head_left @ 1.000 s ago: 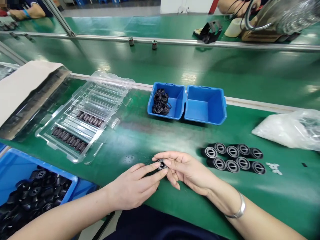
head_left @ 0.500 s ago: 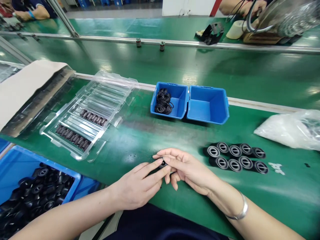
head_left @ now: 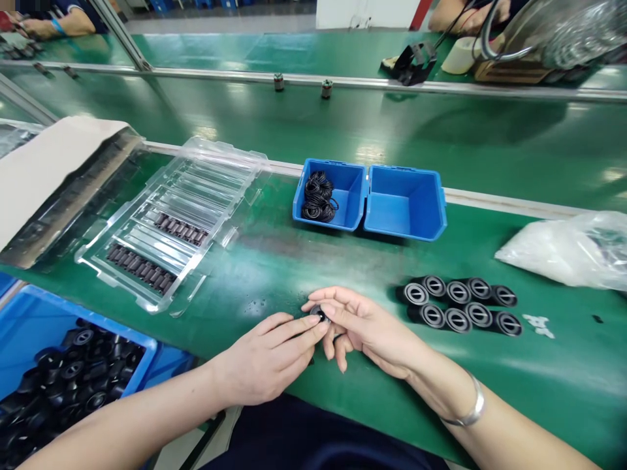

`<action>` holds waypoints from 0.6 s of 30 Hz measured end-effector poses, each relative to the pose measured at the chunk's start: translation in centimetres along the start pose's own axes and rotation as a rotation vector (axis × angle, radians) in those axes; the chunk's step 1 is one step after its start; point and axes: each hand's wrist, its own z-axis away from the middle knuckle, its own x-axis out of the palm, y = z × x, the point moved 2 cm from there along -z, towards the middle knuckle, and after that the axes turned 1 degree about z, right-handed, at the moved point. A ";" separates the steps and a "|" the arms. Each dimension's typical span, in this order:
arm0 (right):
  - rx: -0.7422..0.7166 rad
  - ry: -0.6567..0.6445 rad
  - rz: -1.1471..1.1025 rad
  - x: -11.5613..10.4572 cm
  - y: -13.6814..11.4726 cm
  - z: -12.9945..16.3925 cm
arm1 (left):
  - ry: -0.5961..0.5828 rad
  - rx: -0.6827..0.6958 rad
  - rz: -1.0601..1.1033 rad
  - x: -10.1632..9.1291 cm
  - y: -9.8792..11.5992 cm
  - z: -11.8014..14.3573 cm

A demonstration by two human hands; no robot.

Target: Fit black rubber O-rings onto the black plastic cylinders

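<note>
No writing is legible anywhere; at far left a blue bin [head_left: 142,356] of black parts runs off the frame beside a clear tray [head_left: 171,219]. Over the shiny green bench [head_left: 274,267], the left hand [head_left: 264,362] and right hand [head_left: 367,326] pinch one small black cap [head_left: 318,314] between fingertips, mostly hidden. Right of them sit nine finished caps [head_left: 458,305] and a crumpled plastic bag [head_left: 568,251], cut off

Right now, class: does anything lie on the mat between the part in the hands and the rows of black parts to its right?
Nothing visible: the part and the rows are separated only by bare green mat.
</note>
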 end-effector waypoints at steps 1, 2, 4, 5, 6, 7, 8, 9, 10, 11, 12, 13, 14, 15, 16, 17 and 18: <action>0.001 -0.002 0.003 -0.1 0.1 0.0 | -0.005 -0.002 0.003 0.1 0.0 0.0; 0.005 0.000 0.004 -0.1 0.1 -0.1 | -0.006 -0.003 0.003 0.1 0.0 0.0; 0.017 0.004 -0.002 -0.1 0.2 -0.1 | -0.009 -0.002 -0.006 0.1 0.0 0.0; 0.023 0.009 -0.010 -0.1 0.1 -0.1 | -0.011 0.006 -0.013 0.1 0.0 0.0; 0.029 0.012 -0.023 0.0 0.0 0.0 | -0.018 0.013 -0.022 0.1 0.1 -0.1; 0.031 0.014 -0.038 0.1 -0.1 0.0 | -0.027 0.015 -0.033 0.1 0.1 -0.1; 0.033 0.015 -0.051 0.2 -0.2 0.0 | -0.040 0.013 -0.044 0.1 0.2 -0.1; 0.033 0.015 -0.056 0.3 -0.3 0.1 | -0.053 0.011 -0.055 0.0 0.2 -0.2; 0.031 0.013 -0.054 0.3 -0.3 0.1 | -0.064 0.009 -0.065 0.0 0.2 -0.2; 0.029 0.009 -0.046 0.3 -0.3 0.1 | -0.070 0.012 -0.073 0.0 0.2 -0.2; 0.025 0.007 -0.036 0.2 -0.2 0.0 | -0.069 0.020 -0.077 -0.1 0.2 -0.2; 0.022 0.008 -0.026 0.1 -0.1 0.0 | -0.060 0.033 -0.077 -0.2 0.2 -0.2; 0.021 0.011 -0.020 0.0 0.0 -0.1 | -0.047 0.045 -0.073 -0.3 0.2 -0.2; 0.021 0.012 -0.018 -0.1 0.1 -0.1 | -0.026 0.054 -0.065 -0.4 0.1 -0.1; 0.022 0.011 -0.017 -0.1 0.2 -0.1 | -0.006 0.059 -0.056 -0.4 0.1 -0.1; 0.024 0.010 -0.016 -0.1 0.2 -0.1 | 0.010 0.061 -0.048 -0.5 0.1 -0.1; 0.028 0.009 -0.015 -0.1 0.1 -0.1 | 0.021 0.059 -0.045 -0.5 0.1 -0.1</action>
